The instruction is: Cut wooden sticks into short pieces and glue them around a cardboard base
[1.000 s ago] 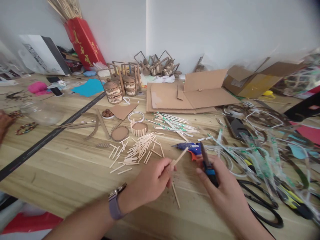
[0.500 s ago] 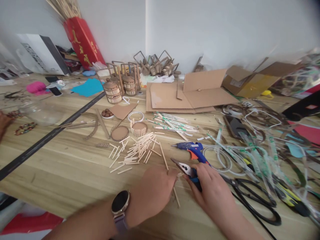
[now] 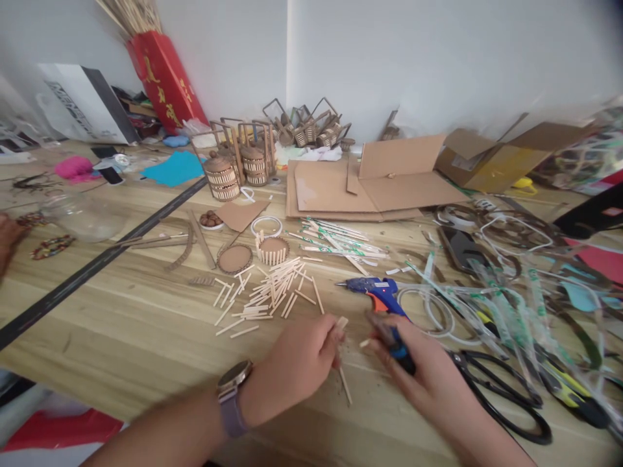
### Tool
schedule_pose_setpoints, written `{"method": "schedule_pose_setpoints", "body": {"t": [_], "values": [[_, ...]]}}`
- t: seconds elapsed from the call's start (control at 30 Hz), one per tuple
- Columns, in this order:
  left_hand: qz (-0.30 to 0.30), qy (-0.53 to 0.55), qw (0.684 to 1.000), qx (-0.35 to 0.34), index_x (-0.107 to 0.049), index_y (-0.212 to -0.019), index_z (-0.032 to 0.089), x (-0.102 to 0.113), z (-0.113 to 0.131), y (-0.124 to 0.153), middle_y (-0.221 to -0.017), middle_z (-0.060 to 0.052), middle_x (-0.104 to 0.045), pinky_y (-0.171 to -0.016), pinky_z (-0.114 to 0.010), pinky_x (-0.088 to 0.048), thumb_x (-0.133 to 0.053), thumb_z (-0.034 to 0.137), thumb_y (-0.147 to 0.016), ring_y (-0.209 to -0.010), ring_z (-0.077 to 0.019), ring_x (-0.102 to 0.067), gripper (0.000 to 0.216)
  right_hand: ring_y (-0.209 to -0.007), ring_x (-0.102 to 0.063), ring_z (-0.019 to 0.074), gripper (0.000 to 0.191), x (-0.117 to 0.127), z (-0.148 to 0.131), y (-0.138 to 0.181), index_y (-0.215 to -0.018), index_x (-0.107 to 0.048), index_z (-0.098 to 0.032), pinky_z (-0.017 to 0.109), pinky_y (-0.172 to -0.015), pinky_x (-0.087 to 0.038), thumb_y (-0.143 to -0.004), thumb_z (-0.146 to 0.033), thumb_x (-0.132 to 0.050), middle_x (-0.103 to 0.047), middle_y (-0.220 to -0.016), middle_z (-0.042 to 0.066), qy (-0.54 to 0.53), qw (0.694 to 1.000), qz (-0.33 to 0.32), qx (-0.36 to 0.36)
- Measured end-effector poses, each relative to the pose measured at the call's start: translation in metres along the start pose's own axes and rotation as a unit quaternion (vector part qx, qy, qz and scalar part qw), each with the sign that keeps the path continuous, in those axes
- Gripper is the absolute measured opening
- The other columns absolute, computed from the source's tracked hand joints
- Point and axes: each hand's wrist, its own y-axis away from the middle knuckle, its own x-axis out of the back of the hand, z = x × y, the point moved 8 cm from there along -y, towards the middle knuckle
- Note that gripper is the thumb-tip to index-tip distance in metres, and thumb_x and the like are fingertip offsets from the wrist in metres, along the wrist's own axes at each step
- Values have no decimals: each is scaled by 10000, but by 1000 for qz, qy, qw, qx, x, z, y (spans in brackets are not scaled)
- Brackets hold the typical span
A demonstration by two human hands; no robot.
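Observation:
My left hand [image 3: 296, 360] pinches a short wooden stick [image 3: 341, 322] just above the wooden table [image 3: 121, 324]. My right hand [image 3: 428, 379] grips blue-handled pliers [image 3: 389, 337], whose blurred jaws point toward the stick. A small cut piece [image 3: 364, 342] hangs between the two hands. Another thin stick [image 3: 345, 384] lies on the table below my left hand. A pile of cut sticks [image 3: 267, 292] lies beyond my left hand. A blue glue gun [image 3: 372, 288] rests just past my right hand.
A small round stick basket [image 3: 272, 250] and a cardboard disc [image 3: 233, 258] sit behind the pile. Black scissors [image 3: 506, 399] lie to the right among plastic wrappers [image 3: 511, 298]. Flat cardboard [image 3: 360, 188], finished baskets [image 3: 224, 175] and wrapped chopsticks [image 3: 335, 237] lie farther back. A black strip [image 3: 97, 263] crosses the left.
The long stick held up a second ago is now a short stub. The pliers came down to it, then lifted slightly, and a small cut piece has come off.

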Motion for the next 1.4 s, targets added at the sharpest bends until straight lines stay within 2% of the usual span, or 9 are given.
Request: {"method": "schedule_pose_setpoints", "body": {"t": [0.1, 0.2, 0.33, 0.47, 0.67, 0.87, 1.07, 1.17, 1.4], "values": [[-15, 128, 992, -2, -539, -745, 187, -5, -5, -3, -730, -6, -658, -605, -233, -385, -455, 248, -935, -707, -159, -616, 216, -757, -646, 207, 128, -14, -18, 5, -915, -558, -224, 292, -654, -517, -877, -134, -475, -668, -827, 47, -12, 997, -62, 53], [-17, 189, 982, -9, -583, -808, 185, -13, -8, -4, -817, -23, -677, -682, -246, -430, -460, 234, -910, -790, -175, -631, 167, -756, -656, 225, 125, -18, -16, 8, -968, -561, -214, 316, -650, -522, -876, -153, -501, -678, -833, 60, 8, 999, -30, 30], [-93, 319, 943, 12, -614, -859, 172, -32, -8, -5, -808, -50, -693, -682, -268, -461, -439, 460, -940, -765, -185, -658, 346, -811, -675, 228, 126, -15, -5, 10, -1002, -561, -219, 319, -689, -539, -877, -209, -559, -695, -889, 67, 6, 1000, 30, 4], [-156, 445, 879, 65, -607, -837, 147, -43, -7, -5, -759, -62, -668, -649, -271, -459, -563, 703, -774, -754, -200, -659, 561, -860, -686, 219, 156, -9, 3, 10, -1011, -590, -238, 306, -731, -544, -857, -255, -607, -715, -938, 55, -29, 997, 56, -34], [-91, 474, 872, 83, -604, -795, 141, -34, -9, -9, -745, -28, -633, -643, -257, -443, -626, 709, -728, -682, -143, -591, 573, -756, -703, 212, 374, -11, 10, 12, -1127, -602, -233, 298, -668, -549, -797, -396, -666, -737, -946, 50, -98, 981, 53, -157], [-79, 533, 837, 91, -625, -832, 138, -34, -6, -9, -765, -44, -671, -682, -280, -470, -705, 684, -674, -777, -194, -641, 574, -845, -718, 245, 376, -18, -4, 8, -1093, -591, -229, 343, -728, -561, -738, -314, -681, -744, -1052, 88, -129, 980, 42, -144], [-91, 526, 842, 75, -646, -851, 133, -34, 2, -8, -802, -54, -686, -743, -313, -483, -693, 725, -656, -827, -210, -646, 624, -862, -718, 234, 332, -20, -8, 10, -1090, -575, -223, 328, -743, -560, -777, -292, -658, -739, -1017, 82, -109, 986, 62, -112], [-50, 521, 849, 74, -630, -885, 132, -25, -5, -11, -814, -66, -692, -731, -320, -492, -663, 693, -721, -803, -210, -659, 585, -845, -717, 231, 320, -15, -8, 9, -1099, -557, -215, 313, -700, -555, -810, -325, -638, -734, -1014, 82, -78, 991, 63, -90], [201, 502, 837, 81, -562, -834, 172, 41, -42, -15, -811, -44, -707, -717, -274, -489, -631, 556, -825, -811, -180, -678, 391, -797, -687, 263, 181, -30, -11, 6, -984, -592, -199, 354, -681, -524, -806, -214, -621, -722, -876, 74, 77, 996, 9, -41]]}}
